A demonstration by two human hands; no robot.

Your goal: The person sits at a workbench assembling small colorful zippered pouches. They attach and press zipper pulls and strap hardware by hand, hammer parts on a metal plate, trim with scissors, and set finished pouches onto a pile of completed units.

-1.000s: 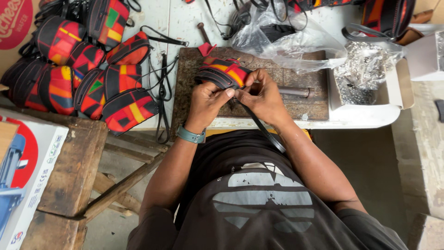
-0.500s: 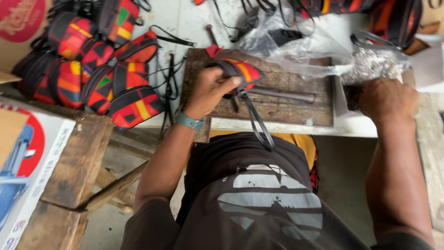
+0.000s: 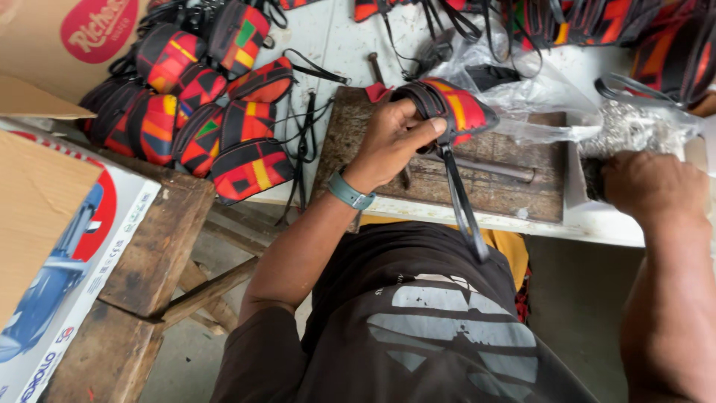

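A red, yellow and black pouch (image 3: 447,104) is gripped by the left hand (image 3: 388,142) over a wooden board (image 3: 507,190) — fingers curled around its end, strap (image 3: 462,205) dangling. The right hand (image 3: 649,186) is sunk into a white box (image 3: 597,216) — finger position cannot be told.

Rough, worn wooden board (image 3: 492,186)

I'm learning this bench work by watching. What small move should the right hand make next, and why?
Probably close the right hand on one small piece from the white box and bring it back. It is already reaching into the box, while the left hand holds the colourful pouch on the wooden board, its black strap hanging.
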